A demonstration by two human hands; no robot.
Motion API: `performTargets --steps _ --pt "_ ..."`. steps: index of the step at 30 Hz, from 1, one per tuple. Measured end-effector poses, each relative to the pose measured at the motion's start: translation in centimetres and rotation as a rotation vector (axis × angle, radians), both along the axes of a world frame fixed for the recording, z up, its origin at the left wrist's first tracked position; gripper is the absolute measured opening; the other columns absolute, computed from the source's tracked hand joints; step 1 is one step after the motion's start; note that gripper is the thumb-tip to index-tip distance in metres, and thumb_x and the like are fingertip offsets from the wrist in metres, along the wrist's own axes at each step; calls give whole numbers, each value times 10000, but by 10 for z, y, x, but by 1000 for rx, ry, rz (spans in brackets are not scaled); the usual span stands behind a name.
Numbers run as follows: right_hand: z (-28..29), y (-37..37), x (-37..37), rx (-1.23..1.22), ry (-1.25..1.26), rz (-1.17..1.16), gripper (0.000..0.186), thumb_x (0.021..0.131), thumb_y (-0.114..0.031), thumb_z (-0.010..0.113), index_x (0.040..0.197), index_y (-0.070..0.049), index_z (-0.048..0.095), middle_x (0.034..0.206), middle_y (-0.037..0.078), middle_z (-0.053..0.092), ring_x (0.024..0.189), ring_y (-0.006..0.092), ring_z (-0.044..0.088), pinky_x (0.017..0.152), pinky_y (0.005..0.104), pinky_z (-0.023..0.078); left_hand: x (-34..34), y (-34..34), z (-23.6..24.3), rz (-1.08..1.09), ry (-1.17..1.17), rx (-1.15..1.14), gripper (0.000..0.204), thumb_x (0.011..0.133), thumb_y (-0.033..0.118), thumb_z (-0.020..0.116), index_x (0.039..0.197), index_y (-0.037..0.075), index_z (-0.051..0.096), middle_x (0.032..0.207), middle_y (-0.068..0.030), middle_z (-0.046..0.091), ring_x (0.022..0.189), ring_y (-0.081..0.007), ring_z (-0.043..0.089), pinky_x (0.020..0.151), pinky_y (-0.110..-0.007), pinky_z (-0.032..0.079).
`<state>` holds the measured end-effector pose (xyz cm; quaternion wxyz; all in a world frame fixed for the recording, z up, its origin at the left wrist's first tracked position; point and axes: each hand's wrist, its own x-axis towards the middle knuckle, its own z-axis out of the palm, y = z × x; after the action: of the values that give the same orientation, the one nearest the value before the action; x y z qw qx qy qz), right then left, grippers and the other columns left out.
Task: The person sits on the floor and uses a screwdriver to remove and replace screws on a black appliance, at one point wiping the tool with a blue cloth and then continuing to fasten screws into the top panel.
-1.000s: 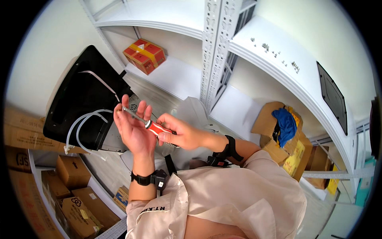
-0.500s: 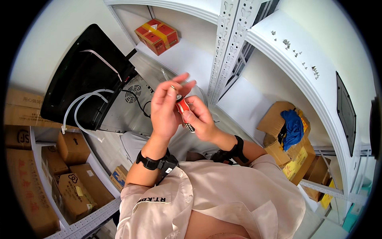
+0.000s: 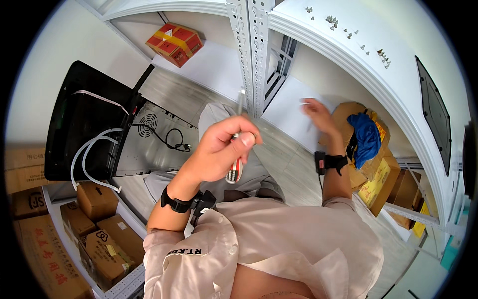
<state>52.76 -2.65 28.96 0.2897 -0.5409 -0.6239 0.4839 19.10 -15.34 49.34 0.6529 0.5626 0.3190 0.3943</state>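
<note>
Upright in the left hand: a screwdriver with a red handle

From where I stand, the screwdriver (image 3: pixel 234 173) is near the middle of the frame, closed in the left hand (image 3: pixel 224 148). Its pale shaft (image 3: pixel 242 101) points toward the top of the frame, and the black-checked butt of its handle comes out below the curled fingers. Whether something small is pinched there as well, I cannot tell. The right hand (image 3: pixel 319 117), right of centre, is blurred with its fingers bent; I cannot make out whether it holds anything. It is well apart from the screwdriver, nearest to a blue bundle (image 3: pixel 365 140) in an open carton at the right.

I judge the tool light, rigid and hard to break. The handle looks thick and probably grips well, so it is the place to hold; the slim, smooth shaft would likely slip if twisted by itself.

At the left, a black panel (image 3: pixel 74 122) leans beside a metal plate (image 3: pixel 149 158), with white hoses (image 3: pixel 88 144) looping across it. Small screws (image 3: pixel 332 21) lie on the shelf (image 3: pixel 318 36) at the upper right.
</note>
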Motion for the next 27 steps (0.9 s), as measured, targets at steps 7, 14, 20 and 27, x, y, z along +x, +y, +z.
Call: performTargets --steps 7,14,20,27 --pt "-155 -43 202 -478 -725 -1140 781 752 -563 686 1428 -199 545 1473 264 449 1340 460 413 1098 519 358 2 17 -5 -118 79 229 123 868 105 762 899 4 699 786 -14 549 582 -63 489 463 -212 436" --pt "-194 -73 264 -651 -968 -1298 499 852 -358 598 1300 -140 627 1407 241 436 1189 437 535 1021 539 413 7 31 -9 -105 -47 139 97 849 75 779 911 46 711 733 41 487 654 -58 418 569 -232 349" --pt "-171 -90 262 -95 -767 -1191 355 839 -238 562 904 71 723 942 252 724 879 439 677 789 505 521 0 30 -13 -47 -5 162 94 862 87 769 908 35 706 748 30 525 663 -61 452 582 -233 375" --pt "-35 -44 180 461 -115 -1005 266 764 -135 512 930 22 647 962 155 690 878 284 656 794 380 500 -7 30 -9 79 -84 312 144 890 133 730 900 -2 684 819 -63 584 667 -93 498 511 -226 429"
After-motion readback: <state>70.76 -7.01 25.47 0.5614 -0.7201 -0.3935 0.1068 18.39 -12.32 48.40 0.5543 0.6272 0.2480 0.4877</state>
